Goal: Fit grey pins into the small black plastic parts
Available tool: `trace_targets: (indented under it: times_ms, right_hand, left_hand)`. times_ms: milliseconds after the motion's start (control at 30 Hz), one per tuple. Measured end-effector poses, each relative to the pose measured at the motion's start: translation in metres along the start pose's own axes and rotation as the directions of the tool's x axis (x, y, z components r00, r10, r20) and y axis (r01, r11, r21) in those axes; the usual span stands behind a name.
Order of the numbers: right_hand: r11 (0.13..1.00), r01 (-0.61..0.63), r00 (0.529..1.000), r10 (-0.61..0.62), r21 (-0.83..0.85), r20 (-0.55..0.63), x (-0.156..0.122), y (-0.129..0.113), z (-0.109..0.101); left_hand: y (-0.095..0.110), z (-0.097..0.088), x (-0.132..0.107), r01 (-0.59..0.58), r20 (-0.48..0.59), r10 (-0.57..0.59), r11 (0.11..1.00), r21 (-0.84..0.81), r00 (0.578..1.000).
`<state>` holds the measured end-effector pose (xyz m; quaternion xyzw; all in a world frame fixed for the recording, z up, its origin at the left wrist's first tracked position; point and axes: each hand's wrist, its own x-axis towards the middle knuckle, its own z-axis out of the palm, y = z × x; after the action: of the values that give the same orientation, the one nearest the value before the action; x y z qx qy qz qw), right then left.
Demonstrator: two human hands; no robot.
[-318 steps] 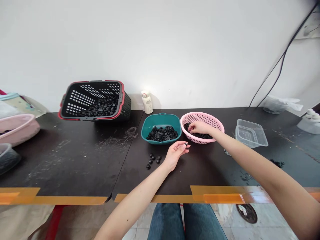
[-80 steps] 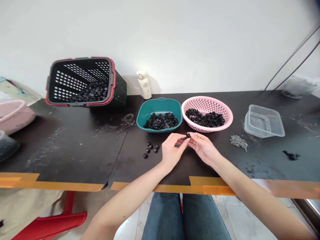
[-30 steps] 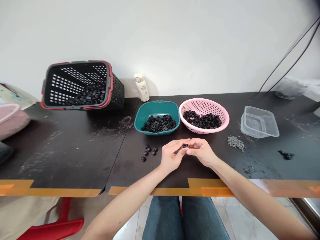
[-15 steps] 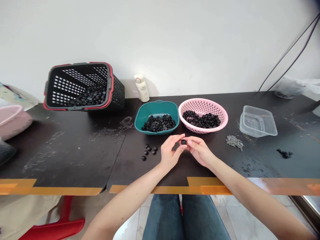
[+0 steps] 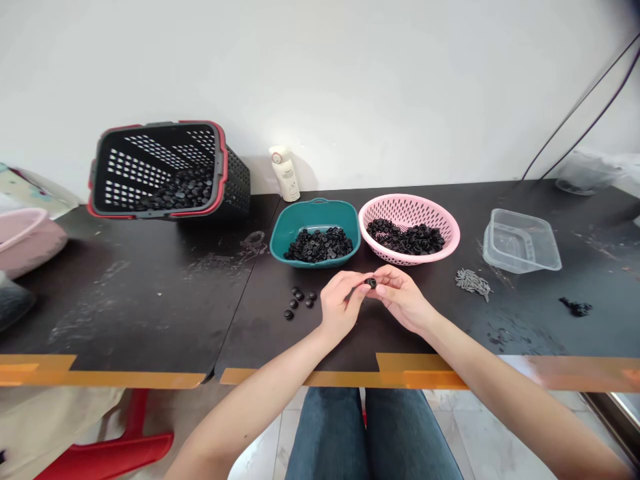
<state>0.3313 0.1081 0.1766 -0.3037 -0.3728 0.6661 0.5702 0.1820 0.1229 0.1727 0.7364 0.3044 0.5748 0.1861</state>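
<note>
Between my fingertips is a small round black plastic part (image 5: 371,283), held above the dark table in front of the two bowls. My left hand (image 5: 344,297) pinches it from the left, and my right hand (image 5: 401,298) grips it from the right. Fingers hide much of its outline. Left of my hands lie several round black parts (image 5: 294,304) on the tabletop. Just behind stand a teal basin (image 5: 315,265) with small black pieces (image 5: 320,245) and a pink perforated basket (image 5: 407,200) with black ring-like pieces (image 5: 410,239).
A dark red-rimmed basket (image 5: 223,167) of black parts leans at the back left, near a white bottle (image 5: 286,177). Rightward are a pile of grey pins (image 5: 473,283), a clear plastic box (image 5: 523,243) and a small black heap (image 5: 576,307). Orange tape (image 5: 300,379) lines the table's front edge.
The black part has been turned between my fingertips, and its face now looks different. My right fingers have shifted slightly around it. The view has moved a little.
</note>
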Motion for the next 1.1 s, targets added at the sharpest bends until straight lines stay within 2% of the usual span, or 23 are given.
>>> trace_targets:
  times_ms: [300, 467, 733, 1100]
  right_hand:
    - [0.968, 0.126, 0.992, -0.127, -0.219, 0.013, -0.0041, 0.0002, 0.0020]
    - [0.971, 0.106, 0.994, -0.104, -0.215, 0.022, -0.0051, -0.0008, 0.0034]
    - [0.986, 0.073, 0.997, -0.076, -0.151, -0.013, -0.0056, -0.0006, 0.0019]
    - [0.983, 0.092, 0.995, -0.098, -0.159, -0.033, -0.0070, -0.0005, 0.0015]
  left_hand:
    - [-0.0013, -0.0020, 0.0033, 0.111, -0.037, -0.116, 0.986, -0.126, 0.993]
    - [0.0009, -0.0025, 0.0014, 0.128, -0.028, -0.134, 0.980, -0.153, 0.991]
    - [0.0025, -0.0027, 0.0006, -0.025, -0.023, 0.025, 1.000, 0.008, 0.999]
    - [0.0022, -0.0025, -0.0013, -0.071, 0.008, 0.071, 0.997, 0.005, 0.997]
